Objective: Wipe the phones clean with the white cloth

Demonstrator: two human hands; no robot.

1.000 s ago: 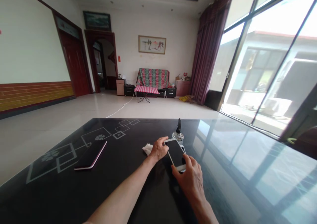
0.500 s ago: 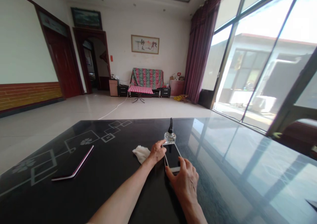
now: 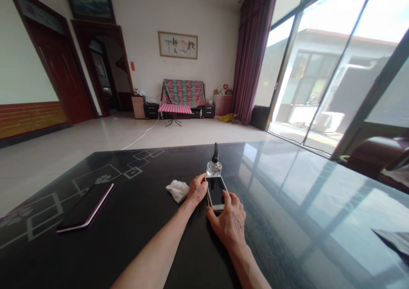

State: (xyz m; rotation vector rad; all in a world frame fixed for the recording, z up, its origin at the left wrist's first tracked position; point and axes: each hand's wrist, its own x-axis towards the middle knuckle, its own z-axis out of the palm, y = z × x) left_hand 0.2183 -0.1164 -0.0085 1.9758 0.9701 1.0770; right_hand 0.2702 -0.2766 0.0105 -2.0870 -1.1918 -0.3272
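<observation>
A white-framed smartphone (image 3: pixel 217 190) with a dark screen lies at the middle of the black tabletop (image 3: pixel 143 221). My left hand (image 3: pixel 197 189) grips its upper left edge, fingers bent. At the lower end, my right hand (image 3: pixel 230 215) holds the phone between the thumb at the near left corner and the fingers along the right side. Just beyond the phone stands a clear bottle (image 3: pixel 214 169) with a black spray top. A crumpled white cloth (image 3: pixel 177 191) lies left of my left hand.
A second dark device (image 3: pixel 86 208) with a pink and white edge lies on the left of the table. Something pale (image 3: pixel 391 242) shows at the right edge. Across the room are a small checked table (image 3: pixel 174 109), a draped object (image 3: pixel 183 93) and tall windows.
The view has turned slightly right and down, so everything sits further left and higher. My left thumb has drawn back from the screen's upper corner to the phone's left edge.
</observation>
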